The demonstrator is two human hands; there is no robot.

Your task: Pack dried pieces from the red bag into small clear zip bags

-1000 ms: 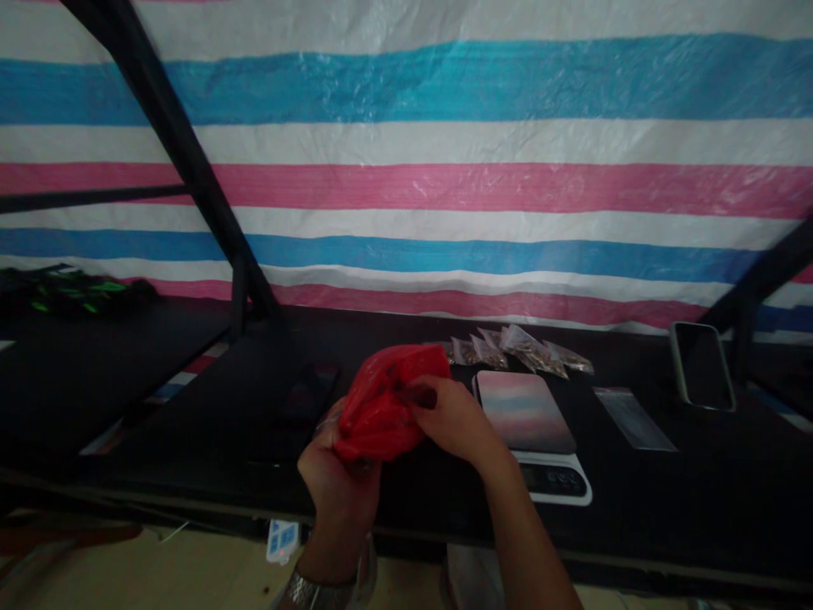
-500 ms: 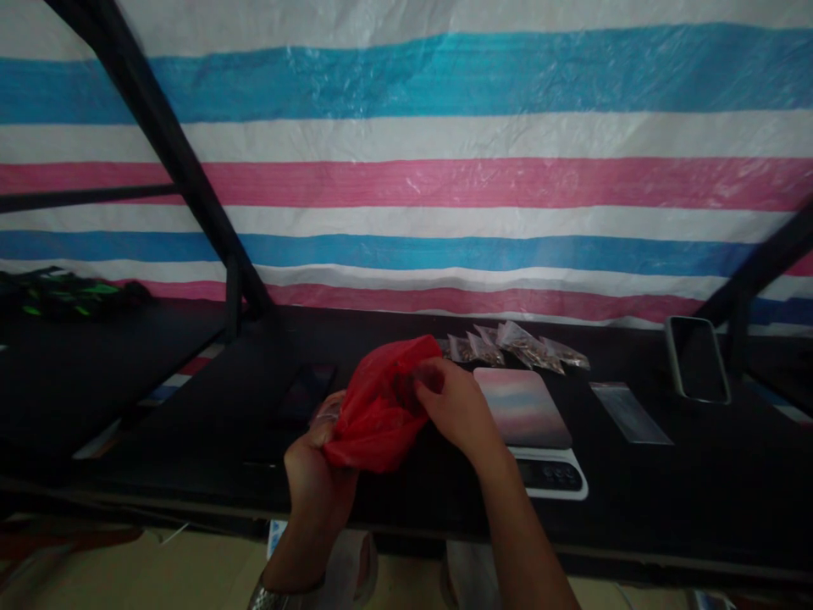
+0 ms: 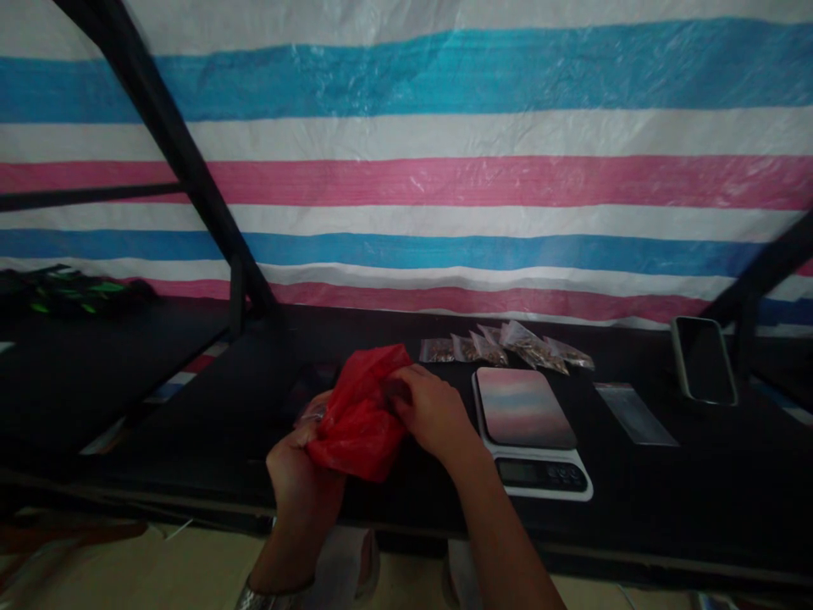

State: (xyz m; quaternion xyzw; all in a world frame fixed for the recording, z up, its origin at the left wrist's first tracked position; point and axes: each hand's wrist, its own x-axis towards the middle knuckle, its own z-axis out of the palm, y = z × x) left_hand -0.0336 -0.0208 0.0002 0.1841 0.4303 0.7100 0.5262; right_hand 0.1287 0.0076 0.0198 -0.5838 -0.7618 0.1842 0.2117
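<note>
A crumpled red plastic bag (image 3: 365,415) is held up above the black table, left of the scale. My left hand (image 3: 305,466) is closed round its lower left side. At the bag's mouth, my right hand (image 3: 432,411) has its fingers bent inward, with the fingertips partly inside; whatever they pinch is dark and cannot be made out. To the right of that hand lies a white digital kitchen scale (image 3: 530,432), its shiny plate reflecting the striped sheet. Behind the scale, several small clear zip bags (image 3: 524,343) with brownish contents lie in a row.
A flat clear zip bag (image 3: 635,413) lies right of the scale. Farther right, a phone (image 3: 705,360) leans near a black frame post. Another dark flat object (image 3: 311,381) lies behind my left hand. A striped plastic sheet (image 3: 476,182) hangs behind the black table (image 3: 190,440).
Both hands and the red bag have shifted left and slightly down. The scale's display and the leftmost filled zip bag now show more fully.
</note>
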